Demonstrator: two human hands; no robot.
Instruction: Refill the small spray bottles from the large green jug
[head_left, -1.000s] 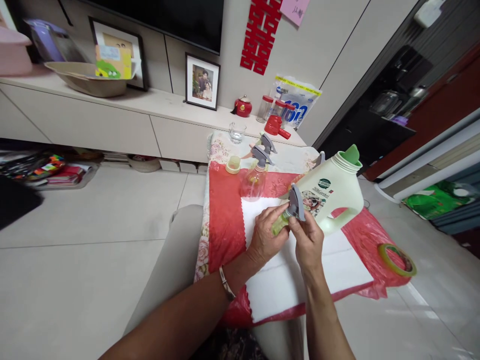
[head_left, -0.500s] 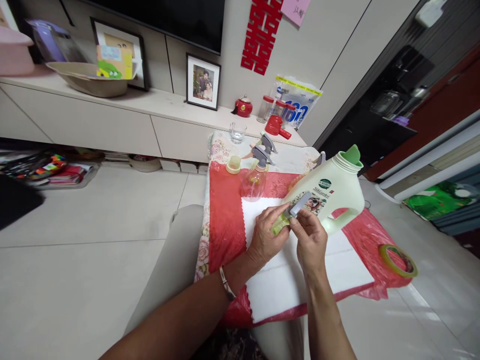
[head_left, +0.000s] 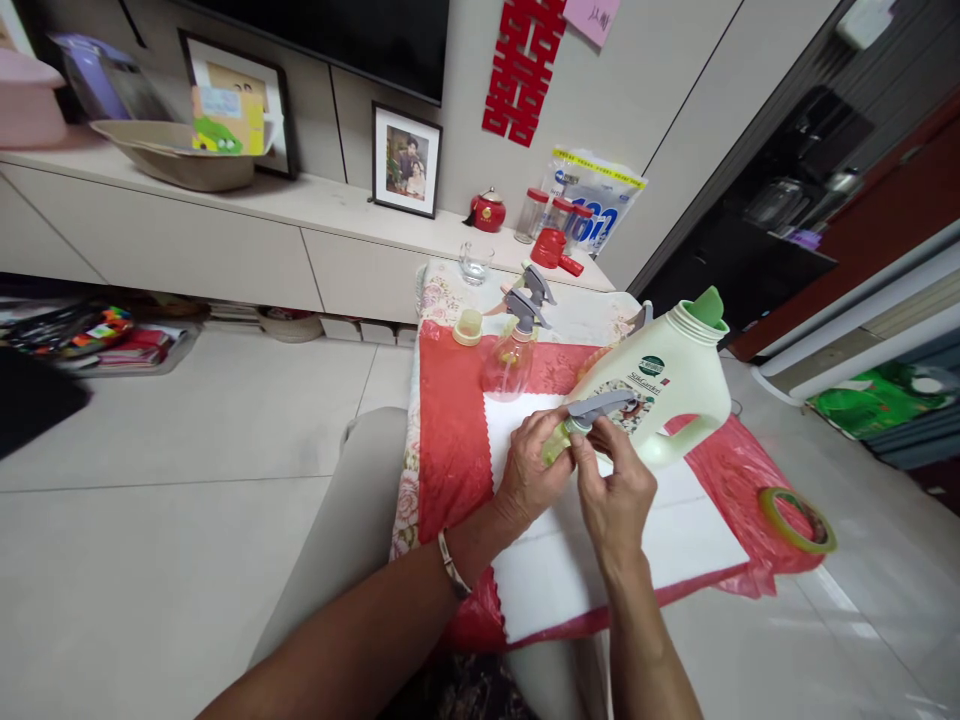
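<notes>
A small spray bottle (head_left: 556, 443) with yellow-green liquid is gripped by my left hand (head_left: 534, 462), which wears a bracelet at the wrist. Fingers of my right hand (head_left: 616, 480) pinch its grey spray head (head_left: 600, 404) near the collar. Both hands are over a white sheet (head_left: 551, 585). Just behind them stands a large pale green detergent jug (head_left: 660, 375), uncapped, with a green spout showing. Left of it is a clear spray bottle (head_left: 508, 368) with a grey head. Beside that sits a pale yellow-green cap (head_left: 468, 327).
Red plastic (head_left: 450, 430) covers the small table. A roll of tape (head_left: 796, 520) lies at its right edge. At the back are a glass cup (head_left: 476, 263) and another grey spray head (head_left: 537, 284). Behind runs a cabinet with a framed photo (head_left: 407, 160) and red-lidded jars (head_left: 531, 214).
The grey spray head in my hands has turned so its long side now points right. My right fingers have shifted slightly around it; my left hand holds nearly the same place.
</notes>
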